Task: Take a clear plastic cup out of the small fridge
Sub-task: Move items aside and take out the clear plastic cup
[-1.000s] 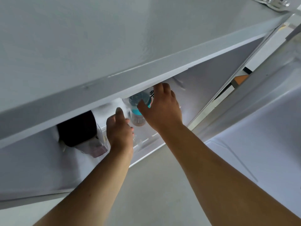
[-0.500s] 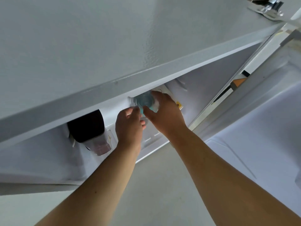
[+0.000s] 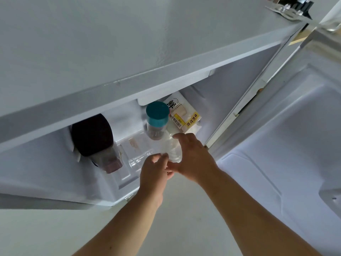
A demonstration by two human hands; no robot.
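Observation:
The small white fridge [image 3: 129, 52] stands open below me. A clear plastic cup [image 3: 172, 149] lies on its side at the front of the fridge shelf, gripped by both hands. My right hand [image 3: 193, 159] wraps its right side, with fingers over the top. My left hand [image 3: 156, 170] pinches the cup's near end with thumb and fingers. The cup sits just in front of a jar with a teal lid [image 3: 156, 119].
A dark-lidded container [image 3: 96, 141] stands at the shelf's left. A white bread packet with a yellow label [image 3: 182, 111] lies behind the jar. Another clear object [image 3: 140, 157] lies on the shelf left of my hands. The open fridge door [image 3: 295, 135] is on the right.
Both hands have drawn back from deep inside the fridge toward its front edge, and the clear cup now shows between them. The teal-lidded jar and bread packet are uncovered.

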